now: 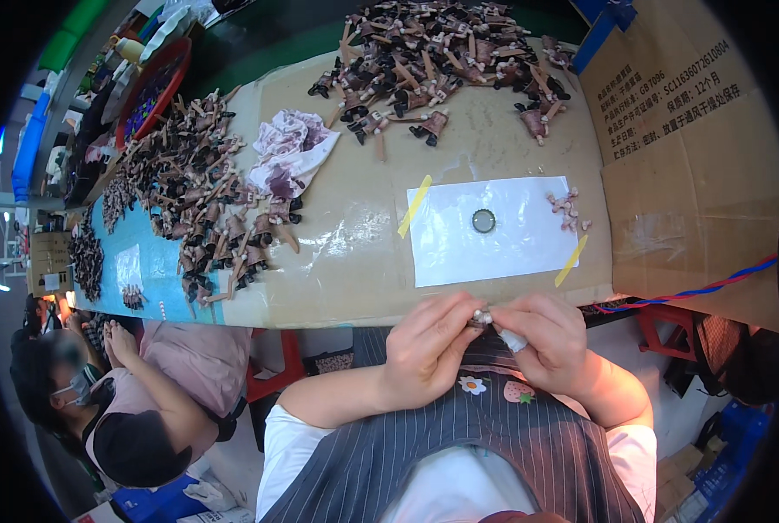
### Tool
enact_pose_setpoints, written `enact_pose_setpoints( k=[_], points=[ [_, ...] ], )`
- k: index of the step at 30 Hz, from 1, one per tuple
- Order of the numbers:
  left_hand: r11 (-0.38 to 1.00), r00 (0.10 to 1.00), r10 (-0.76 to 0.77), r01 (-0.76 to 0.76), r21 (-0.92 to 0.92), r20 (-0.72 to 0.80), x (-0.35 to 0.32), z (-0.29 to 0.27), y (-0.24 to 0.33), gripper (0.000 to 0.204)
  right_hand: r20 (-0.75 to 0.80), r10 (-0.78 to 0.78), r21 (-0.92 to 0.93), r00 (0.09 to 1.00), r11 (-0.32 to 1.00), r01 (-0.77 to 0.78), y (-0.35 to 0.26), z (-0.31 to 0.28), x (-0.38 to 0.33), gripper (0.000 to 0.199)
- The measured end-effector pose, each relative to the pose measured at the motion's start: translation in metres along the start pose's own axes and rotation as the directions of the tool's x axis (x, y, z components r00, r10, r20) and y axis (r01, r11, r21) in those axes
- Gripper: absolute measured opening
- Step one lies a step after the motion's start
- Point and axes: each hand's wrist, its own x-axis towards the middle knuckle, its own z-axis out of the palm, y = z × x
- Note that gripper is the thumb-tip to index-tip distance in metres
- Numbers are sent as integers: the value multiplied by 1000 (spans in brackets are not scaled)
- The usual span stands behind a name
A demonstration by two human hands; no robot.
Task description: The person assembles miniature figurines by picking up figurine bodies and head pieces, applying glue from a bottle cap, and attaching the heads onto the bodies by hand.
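Observation:
Just past the table's near edge, my left hand (428,344) and my right hand (551,340) meet. Pinched between their fingertips is a small pale-and-brown figurine part (482,319), mostly hidden by the fingers. A white wrap (513,341) covers a fingertip of the right hand. Beyond the hands lies a white sheet (446,253), held down by strips of yellow tape (415,207). A round bottle cap (483,220) rests on its middle. Several small pinkish pieces (565,212) are gathered at the sheet's right edge.
Brown figurines with sticks pile up at the far side (424,65) and left (202,196). A stained cloth (292,152) lies between them. A red basin (156,91) stands far left, a cardboard box (686,174) on the right. Another person (136,392) sits at left.

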Motion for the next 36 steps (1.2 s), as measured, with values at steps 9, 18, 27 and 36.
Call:
enact_pose_setpoints(
  k=[9,18,27,36],
  points=[
    [999,1000,26,-26,-25,-1,-7,12,6,33,-1,-63,20,998,998,63,-2,-4,-13,50],
    [991,991,134,-134,-4,-21,-5,14,8,37,-46,-107,1,993,994,107,-6,-4,-15,44],
    [966,966,257,-256,37,-29,-3,14,12,41,-125,-264,-15,956,964,265,-11,-5,-13,39],
    [965,965,259,-256,59,-36,-8,13,13,41,-120,-281,-2,952,959,283,-10,-1,-12,37]
  ],
)
